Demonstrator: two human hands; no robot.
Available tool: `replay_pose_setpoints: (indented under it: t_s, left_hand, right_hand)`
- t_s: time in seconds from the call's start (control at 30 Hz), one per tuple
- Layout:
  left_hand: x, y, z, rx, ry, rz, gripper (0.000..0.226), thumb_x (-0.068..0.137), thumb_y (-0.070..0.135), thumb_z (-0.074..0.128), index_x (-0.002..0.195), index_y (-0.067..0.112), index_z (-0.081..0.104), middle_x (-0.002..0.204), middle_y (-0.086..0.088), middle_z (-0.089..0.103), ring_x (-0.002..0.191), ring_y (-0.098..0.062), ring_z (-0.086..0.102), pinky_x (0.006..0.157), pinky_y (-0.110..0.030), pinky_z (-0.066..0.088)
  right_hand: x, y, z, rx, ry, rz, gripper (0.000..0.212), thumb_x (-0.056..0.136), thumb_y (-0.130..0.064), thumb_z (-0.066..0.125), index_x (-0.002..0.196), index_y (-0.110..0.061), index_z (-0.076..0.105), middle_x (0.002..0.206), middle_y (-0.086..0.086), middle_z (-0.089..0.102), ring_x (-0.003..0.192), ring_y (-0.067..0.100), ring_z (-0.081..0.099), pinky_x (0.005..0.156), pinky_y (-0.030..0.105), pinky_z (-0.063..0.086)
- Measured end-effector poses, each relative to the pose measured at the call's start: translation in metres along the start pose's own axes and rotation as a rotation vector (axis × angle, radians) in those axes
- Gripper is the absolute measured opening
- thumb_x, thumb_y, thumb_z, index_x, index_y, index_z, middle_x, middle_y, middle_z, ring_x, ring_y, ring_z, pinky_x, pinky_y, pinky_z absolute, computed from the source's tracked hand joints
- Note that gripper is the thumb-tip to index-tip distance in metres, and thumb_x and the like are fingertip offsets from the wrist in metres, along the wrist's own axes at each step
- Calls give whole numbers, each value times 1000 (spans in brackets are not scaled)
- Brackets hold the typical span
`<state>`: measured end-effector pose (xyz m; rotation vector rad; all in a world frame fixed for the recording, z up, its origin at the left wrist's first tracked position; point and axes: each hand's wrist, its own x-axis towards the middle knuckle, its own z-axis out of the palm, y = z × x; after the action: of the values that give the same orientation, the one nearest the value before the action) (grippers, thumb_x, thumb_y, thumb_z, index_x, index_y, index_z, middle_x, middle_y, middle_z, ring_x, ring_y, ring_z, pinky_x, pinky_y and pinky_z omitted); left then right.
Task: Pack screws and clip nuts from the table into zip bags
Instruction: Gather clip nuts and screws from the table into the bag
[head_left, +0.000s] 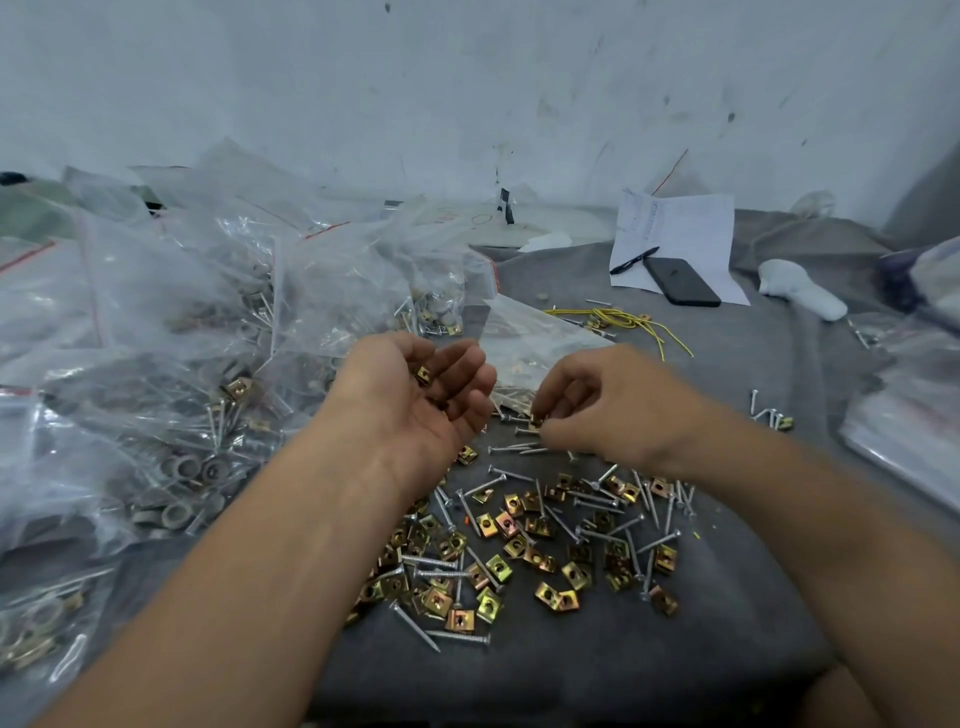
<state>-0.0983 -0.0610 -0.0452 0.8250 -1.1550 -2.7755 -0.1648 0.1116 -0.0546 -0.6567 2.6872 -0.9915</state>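
My left hand (415, 395) is turned palm up above the table, fingers cupped round a brass clip nut (424, 375) lying in it. My right hand (602, 405) reaches down beside it and pinches another clip nut (536, 422) at its fingertips, just above the cloth. Many loose brass clip nuts (519, 551) and silver screws (441, 561) lie scattered on the grey cloth (597, 665) below both hands. An open clear zip bag (530, 338) lies just beyond the hands.
A big heap of filled zip bags (182, 338) covers the left side. More bags (909, 415) lie at the right edge. Behind are yellow wire (623, 317), a paper sheet (691, 228), a pen (634, 260), a black phone (680, 280) and a white object (800, 288).
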Motion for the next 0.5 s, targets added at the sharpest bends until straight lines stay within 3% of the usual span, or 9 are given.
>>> replay_pose_setpoints:
  t_s: [0.1, 0.23, 0.37, 0.5]
  left_hand:
    - [0, -2, 2, 120, -11, -16, 30, 99, 13, 43, 87, 1, 68, 66, -8, 64, 51, -18, 57, 47, -22, 43]
    - [0, -8, 7, 299, -56, -32, 24, 99, 15, 49, 92, 1, 68, 66, -7, 60, 50, -15, 52, 44, -20, 40]
    - [0, -14, 11, 377, -127, -46, 21, 99, 19, 56, 91, 3, 67, 65, -6, 58, 51, -14, 50, 45, -21, 39]
    - [-2, -16, 14, 391, -191, -18, 20, 101, 24, 59, 98, 4, 64, 68, -8, 59, 51, -14, 51, 45, -22, 41]
  right_hand:
    - [-5, 0, -7, 220, 74, -63, 14, 76, -6, 81, 87, -15, 76, 79, 6, 74, 67, 11, 63, 68, 33, 57]
    - [-6, -7, -6, 425, 153, -138, 14, 80, 2, 77, 89, -9, 73, 77, 2, 68, 68, 9, 61, 68, 24, 54]
    - [-2, -10, -3, 486, 189, -140, 7, 86, -2, 74, 91, -6, 72, 74, 3, 67, 66, 16, 60, 70, 36, 54]
    - [-1, -10, -2, 499, 157, -123, 4, 90, -3, 72, 91, -7, 72, 72, 3, 67, 61, 16, 58, 66, 33, 52]
